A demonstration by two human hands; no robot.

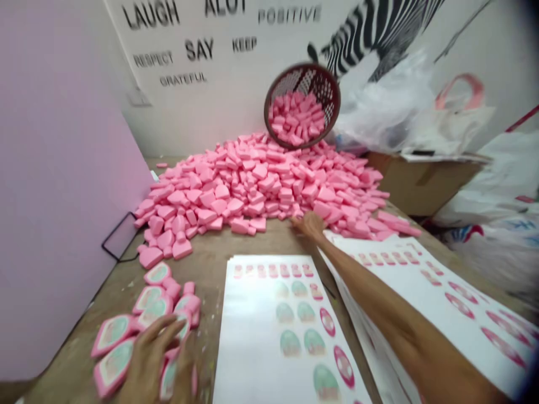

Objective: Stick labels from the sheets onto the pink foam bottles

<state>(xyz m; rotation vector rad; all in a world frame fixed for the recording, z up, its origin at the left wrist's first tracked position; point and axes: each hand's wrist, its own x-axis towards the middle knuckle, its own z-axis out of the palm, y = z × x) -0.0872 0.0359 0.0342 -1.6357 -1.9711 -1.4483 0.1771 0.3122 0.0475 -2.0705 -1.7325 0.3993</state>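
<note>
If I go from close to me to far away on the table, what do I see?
Left hand on stickered pink pieces → sticker sheet → right hand → big pile of pink foam pieces → tipped basket.

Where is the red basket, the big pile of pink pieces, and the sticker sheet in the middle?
red basket (332,90), head view, on its mesh rim at the right.
pile of pink pieces (252,185), head view, on the middle of the heap.
sticker sheet (256,336), head view, on its bare white left part.
</note>
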